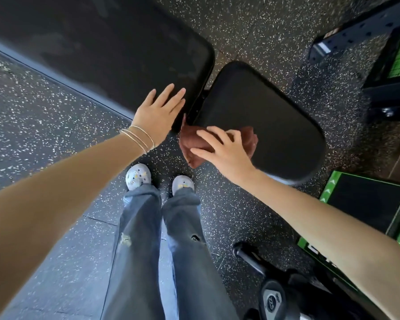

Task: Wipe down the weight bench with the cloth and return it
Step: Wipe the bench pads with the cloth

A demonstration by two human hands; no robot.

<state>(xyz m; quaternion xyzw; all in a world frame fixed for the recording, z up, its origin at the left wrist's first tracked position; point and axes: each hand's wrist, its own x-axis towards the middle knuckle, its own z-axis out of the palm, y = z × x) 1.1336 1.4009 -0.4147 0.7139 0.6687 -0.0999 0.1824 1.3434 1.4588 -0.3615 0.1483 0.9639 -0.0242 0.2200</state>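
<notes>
Fingers point(168, 98) of left hand point(156, 116) straight, flat on back pad point(102, 49) beside seat pad point(263, 116); right hand point(226, 151) spread, pressing cloth point(188, 138), not clasping.
Bunched on seat pad's near edge, half overhanging; risk of sliding off under loose pressure.

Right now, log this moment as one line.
left hand: flat on back pad | right hand: pressing brown cloth on seat pad edge

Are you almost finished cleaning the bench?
Not yet. The right hand presses the brown cloth against the near edge of the seat pad, mid-wipe, while the left hand rests flat on the back pad. Neither pad shows which parts are already wiped. Still left: finishing, then returning the cloth.
</notes>
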